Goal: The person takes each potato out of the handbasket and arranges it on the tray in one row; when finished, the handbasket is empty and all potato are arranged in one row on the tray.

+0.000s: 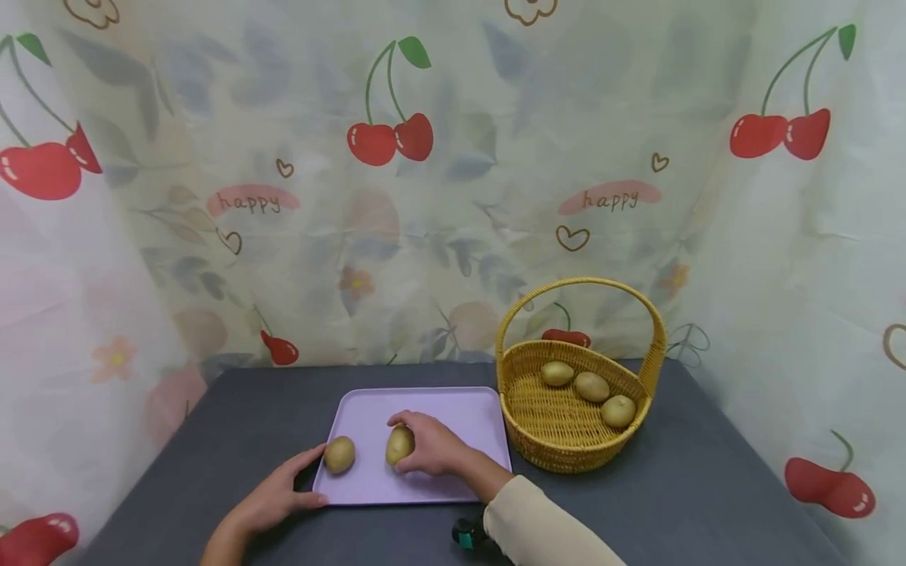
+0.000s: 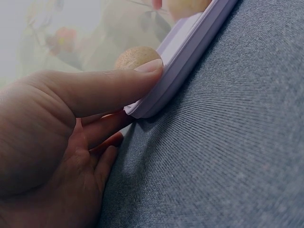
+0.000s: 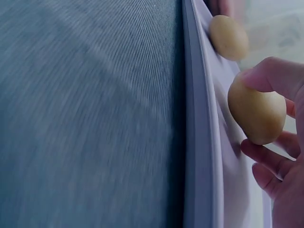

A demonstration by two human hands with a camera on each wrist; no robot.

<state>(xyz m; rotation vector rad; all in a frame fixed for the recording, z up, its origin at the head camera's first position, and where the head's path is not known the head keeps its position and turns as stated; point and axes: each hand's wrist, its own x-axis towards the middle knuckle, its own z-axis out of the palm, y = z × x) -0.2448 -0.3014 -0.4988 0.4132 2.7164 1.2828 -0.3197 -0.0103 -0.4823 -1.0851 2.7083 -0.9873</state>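
Observation:
Two potatoes are at the lilac tray (image 1: 453,409): one potato (image 1: 340,455) lies at its left side, another (image 1: 399,445) is near its middle. My right hand (image 1: 437,448) grips the middle potato between thumb and fingers; in the right wrist view this potato (image 3: 257,110) appears just above the tray surface. At the tray's front left corner, my left hand (image 1: 272,495) holds the edge, thumb on the front rim and fingers along the left side. Its fingertips come close to the left potato; whether they touch it I cannot tell.
Right of the tray stands a yellow wicker basket (image 1: 566,460) with a tall arched handle and three potatoes inside along its back and right side. A small black object (image 1: 465,534) lies by the right sleeve. Behind the dark table (image 1: 262,409) hangs a cherry-print curtain (image 1: 453,236).

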